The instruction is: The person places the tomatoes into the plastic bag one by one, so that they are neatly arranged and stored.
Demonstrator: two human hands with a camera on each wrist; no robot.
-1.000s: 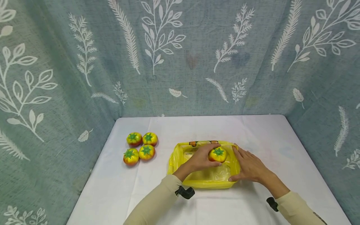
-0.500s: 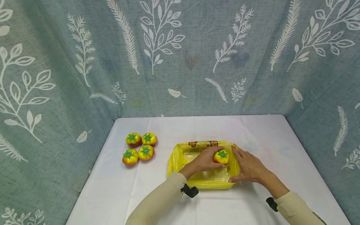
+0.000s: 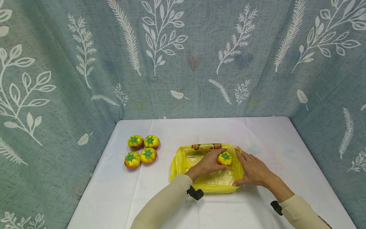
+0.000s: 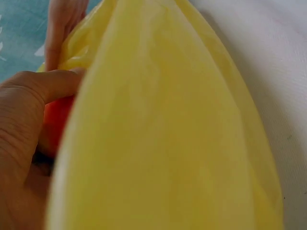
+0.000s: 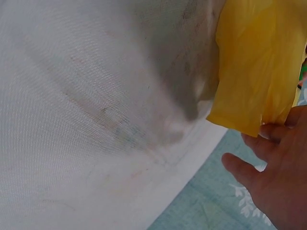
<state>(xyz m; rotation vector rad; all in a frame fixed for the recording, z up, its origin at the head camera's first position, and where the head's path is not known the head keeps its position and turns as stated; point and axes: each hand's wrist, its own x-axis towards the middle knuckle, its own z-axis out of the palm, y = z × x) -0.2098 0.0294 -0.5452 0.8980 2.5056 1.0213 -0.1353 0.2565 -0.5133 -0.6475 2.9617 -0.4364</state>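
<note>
In the head view a yellow plastic bag lies with its mouth spread wide on the table. My left hand reaches inside and holds a yellow-red tomato with a green top, thumb on the near side and fingers behind. The left wrist view shows the thumb over the red side of the tomato, partly hidden by the bag wall. My right hand rests spread along the bag's right end. Its fingers touch the bag edge in the right wrist view, where the hand is partly cut off.
Several more tomatoes sit grouped at the table's left. The table has a white cloth. A blue-green leaf-patterned curtain stands behind and at both sides.
My left hand has moved the tomato a little to the right and down inside the bag, towards its right end. The right hand has stayed in place.
</note>
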